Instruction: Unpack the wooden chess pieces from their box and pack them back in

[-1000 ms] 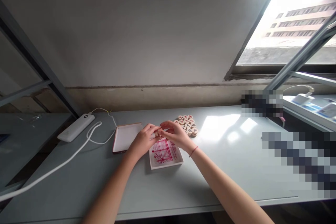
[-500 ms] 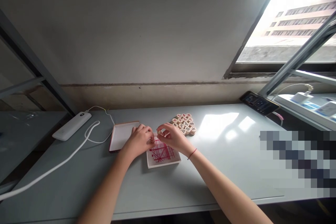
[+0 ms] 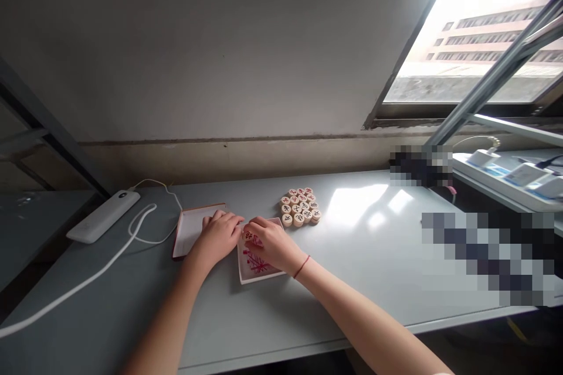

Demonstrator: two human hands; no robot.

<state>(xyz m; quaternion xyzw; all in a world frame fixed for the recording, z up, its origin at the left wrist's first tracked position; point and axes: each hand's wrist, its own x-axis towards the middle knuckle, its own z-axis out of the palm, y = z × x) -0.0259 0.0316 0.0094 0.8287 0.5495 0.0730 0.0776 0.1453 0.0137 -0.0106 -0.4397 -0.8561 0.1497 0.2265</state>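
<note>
I am looking down through the head camera at a person's two bare forearms reaching onto a pale grey desk (image 3: 373,269). The left hand (image 3: 216,238) is resting its curved fingers near the left edge of a small white square board (image 3: 259,272) printed with red lines. The right hand (image 3: 269,243) is arching over that board, and its fingers (image 3: 253,224) are curling down close to the left hand. I cannot tell whether either hand is gripping anything, because the palms and fingers are hiding what lies beneath them. Just beyond the board, a tight cluster of round wooden chess pieces (image 3: 299,208) with dark and red characters is sitting on the desk. Most of the pieces appear to be there, off the board. A red-marked shape (image 3: 248,236) is showing beside the right fingers, but I cannot tell whether it is a piece or part of the printing. Left of the board, a shallow open white box with a red rim (image 3: 189,231) is lying on the desk, and I am seeing nothing inside it. Farther left, a white power bank (image 3: 103,217) is trailing a white cable (image 3: 74,275).
</note>
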